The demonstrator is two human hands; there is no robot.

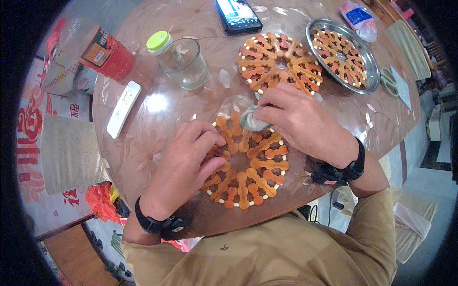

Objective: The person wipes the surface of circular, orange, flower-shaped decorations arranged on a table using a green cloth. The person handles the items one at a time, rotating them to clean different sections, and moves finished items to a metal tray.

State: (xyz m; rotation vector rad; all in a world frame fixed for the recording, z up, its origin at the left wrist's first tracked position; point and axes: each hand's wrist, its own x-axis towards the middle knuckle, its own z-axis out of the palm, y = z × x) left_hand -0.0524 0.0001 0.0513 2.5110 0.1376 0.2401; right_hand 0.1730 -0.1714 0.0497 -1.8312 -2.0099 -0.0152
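Observation:
A round mat of amber-orange and cream beads (pixel 268 164) lies on the table before me. My left hand (pixel 186 161) is over its left edge, fingertips bent down among the beads; whether they pinch a piece is hidden. In my right hand (pixel 290 118), thumb and fingers pinch a crumpled grey-green cloth (pixel 254 119) at the mat's upper edge. Just beyond that hand lies a second, similar bead mat (pixel 261 63). A third bead mat (pixel 338 46) rests inside a round steel tray (pixel 373 77) at the upper right.
Farther back stand a glass cup (pixel 186 68), a green-lidded container (pixel 159 42) and a bottle of red liquid (pixel 107 53). A white oblong case (pixel 124 109) lies left. A lit phone (pixel 240 16) is at the top; scissors (pixel 389 82) and a plastic packet (pixel 359 19) are right.

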